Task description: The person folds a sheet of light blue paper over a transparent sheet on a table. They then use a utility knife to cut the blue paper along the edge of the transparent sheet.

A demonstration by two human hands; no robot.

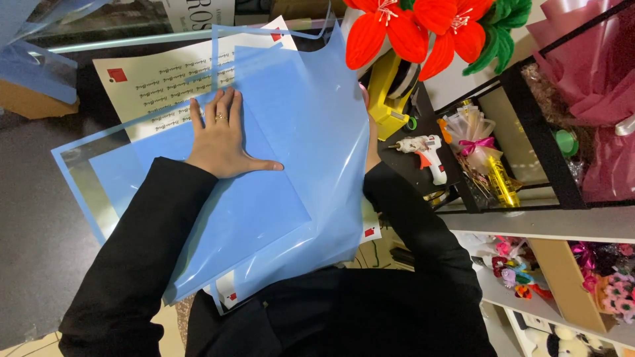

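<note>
Hand flat on blue sheet

Left hand point(221, 140) pressed flat, fingers spread, on blue translucent sheet point(284, 192), long axis diagonal on dark worktop point(33, 218). Right hand point(372, 142) mostly hidden behind sheet's lifted edge; grip unclear. Cream printed paper point(155, 82), red corner squares, underneath.

Printed paper sheet point(165, 82): upper centre-left of the frame, flat on the dark surface point(33, 198). It is cream with rows of small dark print and a small red square at its upper left corner. Blue translucent sheets cover its lower part.

Second sheet corners: cream corners with red squares show from under the blue sheets at lower centre point(228, 296) and centre right point(370, 231).

Sign or box panel point(198, 13): top edge of the frame, centre-left. It is white with large dark lettering and is cut off by the frame edge.
</note>
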